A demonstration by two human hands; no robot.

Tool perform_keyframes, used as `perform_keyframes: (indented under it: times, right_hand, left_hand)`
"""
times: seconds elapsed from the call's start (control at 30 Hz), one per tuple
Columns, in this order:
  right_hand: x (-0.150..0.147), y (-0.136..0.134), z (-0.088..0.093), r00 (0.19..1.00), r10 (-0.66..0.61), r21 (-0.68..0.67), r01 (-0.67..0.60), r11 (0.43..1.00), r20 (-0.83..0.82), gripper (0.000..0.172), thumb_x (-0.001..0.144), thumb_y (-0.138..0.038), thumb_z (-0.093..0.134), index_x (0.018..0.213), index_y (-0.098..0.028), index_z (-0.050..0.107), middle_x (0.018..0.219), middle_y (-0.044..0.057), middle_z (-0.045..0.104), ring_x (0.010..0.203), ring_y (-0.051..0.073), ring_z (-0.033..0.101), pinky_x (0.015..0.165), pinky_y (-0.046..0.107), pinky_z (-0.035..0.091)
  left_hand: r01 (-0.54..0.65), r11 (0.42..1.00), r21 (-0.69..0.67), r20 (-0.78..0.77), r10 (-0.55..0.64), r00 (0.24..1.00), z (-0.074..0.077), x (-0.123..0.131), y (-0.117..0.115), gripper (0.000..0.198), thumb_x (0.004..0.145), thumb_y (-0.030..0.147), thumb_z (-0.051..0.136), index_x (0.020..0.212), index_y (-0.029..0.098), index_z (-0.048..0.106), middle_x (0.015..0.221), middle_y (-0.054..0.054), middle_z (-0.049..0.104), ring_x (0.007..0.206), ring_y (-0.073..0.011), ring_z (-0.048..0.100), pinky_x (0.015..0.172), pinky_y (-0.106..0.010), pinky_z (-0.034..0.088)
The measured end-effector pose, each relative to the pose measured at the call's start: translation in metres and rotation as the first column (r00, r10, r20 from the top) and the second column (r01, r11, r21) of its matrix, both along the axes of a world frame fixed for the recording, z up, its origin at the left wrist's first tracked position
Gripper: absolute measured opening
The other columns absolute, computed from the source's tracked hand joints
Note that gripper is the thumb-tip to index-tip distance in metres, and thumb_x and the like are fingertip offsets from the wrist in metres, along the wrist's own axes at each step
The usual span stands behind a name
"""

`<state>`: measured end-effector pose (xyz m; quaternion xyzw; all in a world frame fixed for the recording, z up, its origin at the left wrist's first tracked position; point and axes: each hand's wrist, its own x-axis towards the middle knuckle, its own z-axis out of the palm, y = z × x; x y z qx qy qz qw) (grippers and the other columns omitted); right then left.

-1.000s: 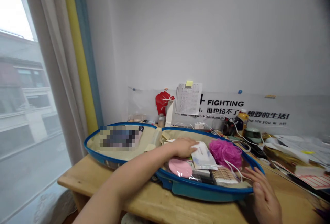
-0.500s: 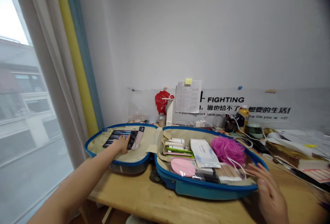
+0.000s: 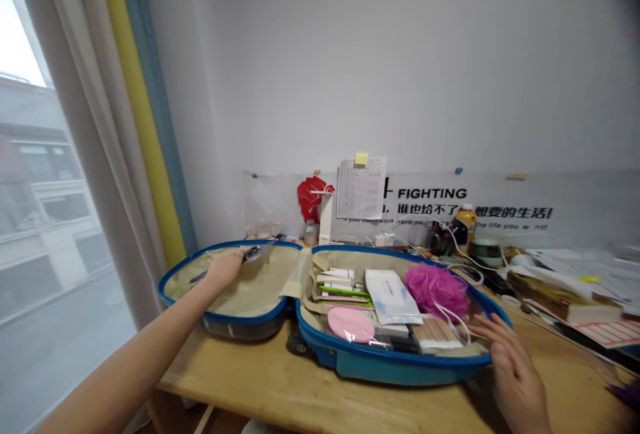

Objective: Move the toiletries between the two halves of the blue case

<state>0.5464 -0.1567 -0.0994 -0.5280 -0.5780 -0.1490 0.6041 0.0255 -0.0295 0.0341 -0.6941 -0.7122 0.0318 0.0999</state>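
An open blue suitcase (image 3: 415, 373) lies with two halves spread on the wooden table. My left hand (image 3: 226, 270) is closed over the left half, on a dark flat pack of slender sticks (image 3: 253, 254), mostly hidden behind my fingers. The right half holds a pink oval puff (image 3: 351, 325) in clear wrap, a white packet (image 3: 393, 295), a magenta bath puff (image 3: 436, 291), a pack of cotton swabs (image 3: 436, 333) and several green and pink slim items (image 3: 345, 295). My right hand (image 3: 515, 361) rests at the right rim, fingers stretched out, holding nothing.
Behind the suitcase stand a small jar (image 3: 311, 233) and a white upright stand (image 3: 325, 217). Cables, a yellow-labelled bottle (image 3: 465, 224), a green container (image 3: 486, 252) and papers (image 3: 585, 281) crowd the right. Curtains (image 3: 145, 101) and a window are at the left.
My left hand has closed and lifted the dark pack off the lining, moving slightly left. The pinkish pack beside it no longer lies in its place. My right hand stays at the rim.
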Motion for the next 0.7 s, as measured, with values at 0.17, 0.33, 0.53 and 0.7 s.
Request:
perform_keyframes:
  times: [0.17,0.33,0.53,0.7]
  right_hand:
    - [0.000,-0.001,0.000,1.000,0.002,-0.018,-0.002,1.000,0.002,0.044,0.090,-0.051,0.036,0.083,-0.021,0.067,0.103,0.011,0.069,0.118,0.029,0.056,0.097,0.049,0.045]
    - [0.000,0.000,-0.002,1.000,0.003,-0.021,-0.003,1.000,-0.018,0.043,0.089,-0.052,0.036,0.084,-0.022,0.067,0.103,0.009,0.069,0.119,0.028,0.055,0.099,0.048,0.044]
    - [0.000,0.000,-0.001,1.000,0.001,-0.004,-0.001,1.000,-0.012,0.046,0.089,-0.052,0.035,0.082,-0.020,0.068,0.103,0.011,0.068,0.118,0.030,0.055,0.098,0.050,0.043]
    - [0.001,-0.002,0.001,1.000,0.014,-0.015,-0.014,1.000,0.018,0.044,0.089,-0.049,0.036,0.084,-0.020,0.069,0.105,0.012,0.068,0.119,0.031,0.054,0.097,0.051,0.045]
  left_hand:
    - [0.161,0.978,0.130,0.021,-0.165,0.986,0.034,0.024,-0.029,0.048,0.090,0.017,0.037,0.137,0.022,0.040,0.128,-0.012,0.060,0.106,-0.0268,0.063,0.085,-0.037,0.051]
    - [0.503,0.843,0.189,0.020,-0.515,0.857,0.042,0.066,-0.048,0.058,0.086,0.010,0.041,0.140,0.032,0.037,0.149,0.000,0.042,0.128,-0.0167,0.048,0.103,-0.027,0.040]
    - [0.856,0.511,0.074,-0.089,-0.852,0.516,0.013,0.123,-0.033,0.047,0.092,0.012,0.039,0.135,0.031,0.045,0.143,-0.005,0.049,0.120,-0.0177,0.054,0.095,-0.029,0.045]
    - [0.894,0.447,-0.017,-0.116,-0.889,0.442,0.003,0.150,-0.013,0.043,0.090,0.017,0.049,0.130,0.034,0.051,0.127,-0.004,0.061,0.112,-0.0175,0.059,0.080,-0.024,0.048]
